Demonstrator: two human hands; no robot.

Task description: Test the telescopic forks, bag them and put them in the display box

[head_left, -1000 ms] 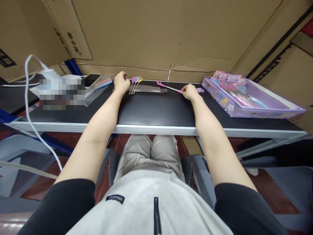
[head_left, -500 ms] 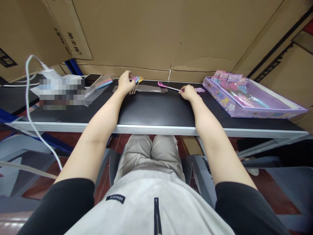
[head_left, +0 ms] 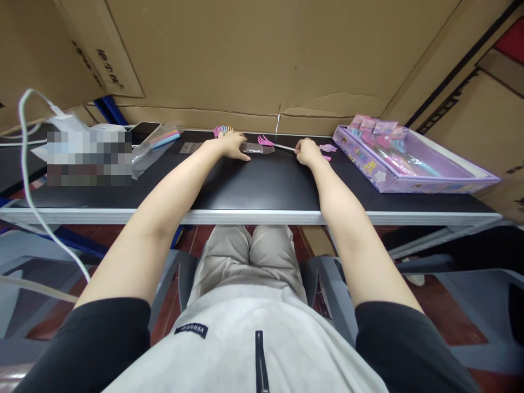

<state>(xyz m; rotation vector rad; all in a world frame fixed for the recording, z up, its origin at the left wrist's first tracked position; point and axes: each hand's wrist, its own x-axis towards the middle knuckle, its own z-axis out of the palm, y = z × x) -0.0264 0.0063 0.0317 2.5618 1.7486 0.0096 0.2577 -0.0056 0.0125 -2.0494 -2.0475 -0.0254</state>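
Observation:
My right hand (head_left: 308, 152) is closed around the rod of a pink back scratcher (head_left: 266, 141). Its clawed end points left, and a bit of its pink handle shows past my hand. My left hand (head_left: 232, 146), fingers spread, hovers over or rests on the table; I cannot tell which. Just behind it are the clawed heads of several back scratchers (head_left: 221, 130) in pink, blue and yellow, their rods hidden by that hand. A clear plastic sleeve (head_left: 258, 149) lies flat under and beside my left hand. Right of my right hand is a small lilac card-like piece (head_left: 328, 148).
A purple display box (head_left: 364, 162) with packaged pieces inside stands at the right. On the left lie a clear bag with coloured sticks (head_left: 166, 138), a phone (head_left: 146, 131) and a white cable (head_left: 30, 185). A cardboard wall (head_left: 245, 60) rises behind the black table (head_left: 257, 188).
My left hand has moved right, away from the back scratchers' heads, and its fingers have spread. My right hand still holds the pink back scratcher. The whole view has shifted slightly.

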